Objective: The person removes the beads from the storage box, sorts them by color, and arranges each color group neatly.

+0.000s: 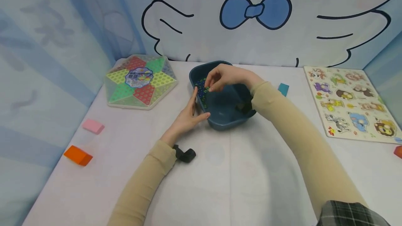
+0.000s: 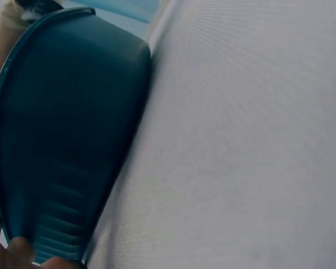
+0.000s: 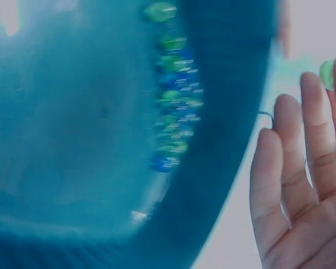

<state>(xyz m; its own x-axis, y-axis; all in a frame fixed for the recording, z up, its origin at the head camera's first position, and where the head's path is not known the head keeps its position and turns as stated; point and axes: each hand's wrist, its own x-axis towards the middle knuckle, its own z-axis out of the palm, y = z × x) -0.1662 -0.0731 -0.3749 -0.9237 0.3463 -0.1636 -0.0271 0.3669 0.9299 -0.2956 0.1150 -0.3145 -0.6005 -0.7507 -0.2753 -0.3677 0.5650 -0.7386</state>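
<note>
A dark teal plastic basin [image 1: 220, 123] stands on the table, tilted in the left wrist view by that camera's angle. Small glossy blue and green beads [image 1: 201, 88] gather along its left inner side; several show as a row of beads [image 3: 176, 106] in the right wrist view. My right hand [image 1: 223, 76] reaches over the basin and pinches a green bead [image 3: 327, 74] between thumb and fingertips. My left hand [image 1: 186, 116] rests against the basin's near left side, its fingers mostly straight and the thumb spread along the rim.
A hexagonal box [image 1: 141, 81] with coloured patterned sections lies at the back left. A pink block [image 1: 93, 126] and an orange block [image 1: 78, 155] lie at the left edge. A teal block [image 1: 283, 89] sits right of the basin, and an animal puzzle board [image 1: 355, 104] lies at the right.
</note>
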